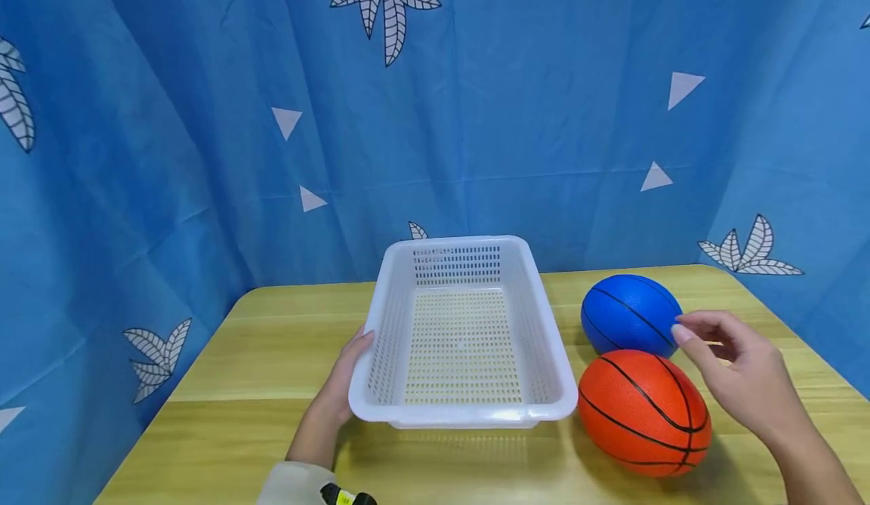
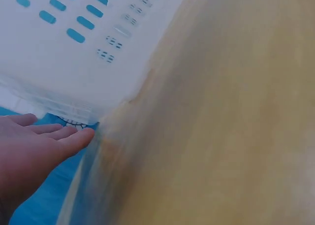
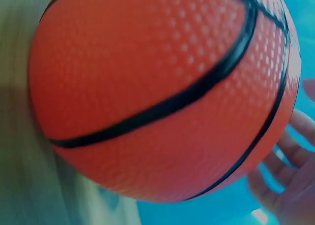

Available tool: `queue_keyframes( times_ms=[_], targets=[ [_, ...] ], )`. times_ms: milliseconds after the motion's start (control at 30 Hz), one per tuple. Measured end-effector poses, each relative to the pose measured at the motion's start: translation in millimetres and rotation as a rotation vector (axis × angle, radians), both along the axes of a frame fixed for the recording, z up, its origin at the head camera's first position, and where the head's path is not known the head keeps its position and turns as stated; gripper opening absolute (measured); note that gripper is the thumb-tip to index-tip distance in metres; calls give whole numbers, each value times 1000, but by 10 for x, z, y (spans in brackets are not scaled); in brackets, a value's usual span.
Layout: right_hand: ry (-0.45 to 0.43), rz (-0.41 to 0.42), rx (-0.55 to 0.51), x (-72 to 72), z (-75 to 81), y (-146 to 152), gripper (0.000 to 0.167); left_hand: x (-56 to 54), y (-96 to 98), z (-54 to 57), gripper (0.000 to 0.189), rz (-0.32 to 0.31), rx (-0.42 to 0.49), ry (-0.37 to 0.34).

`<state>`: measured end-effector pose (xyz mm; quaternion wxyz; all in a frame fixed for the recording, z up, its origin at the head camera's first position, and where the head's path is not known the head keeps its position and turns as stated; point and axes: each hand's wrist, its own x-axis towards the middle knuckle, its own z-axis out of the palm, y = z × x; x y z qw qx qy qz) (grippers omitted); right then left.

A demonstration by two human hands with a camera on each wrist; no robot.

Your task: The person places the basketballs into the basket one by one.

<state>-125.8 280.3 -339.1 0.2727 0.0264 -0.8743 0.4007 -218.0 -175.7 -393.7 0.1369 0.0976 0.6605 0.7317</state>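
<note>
Left grip [image 1: 344,374], fingers straight, touches the white perforated basket [image 1: 462,346]; right grip [image 1: 744,377], half-wide, right by the black-lined red ball [image 1: 642,414], blue ball [image 1: 628,312] beyond!

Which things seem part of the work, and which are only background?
Likely the work:
white perforated plastic basket, left hand at its side
blue basketball
red-orange basketball, right hand near both

Only background:
wood-grain table
blue leaf-print curtain

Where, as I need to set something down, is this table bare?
The widest bare patch of table lies between its left edge and the left hand and white basket. A smaller one lies among the blue ball, right hand and right table edge. It is crowded right of the basket: red ball, blue ball and right hand.
</note>
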Motion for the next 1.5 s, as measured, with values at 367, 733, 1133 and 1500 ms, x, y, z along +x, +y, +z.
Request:
queue_keyframes(
  times_ms=[367,733,1133,1500],
  targets=[
    [-517,68,322,-158,197,77,65,-47,13,139,61,27,55,-59],
    [-704,215,295,-163,58,20,73,32,45,33,60,35,104,-113],
    [-672,588,7,-48,-162,31,57,102,47,-1,61,11,74,-122],
    [-588,727,-96,-27,-267,108,49,125,46,12,60,7,58,-121]
  ],
)
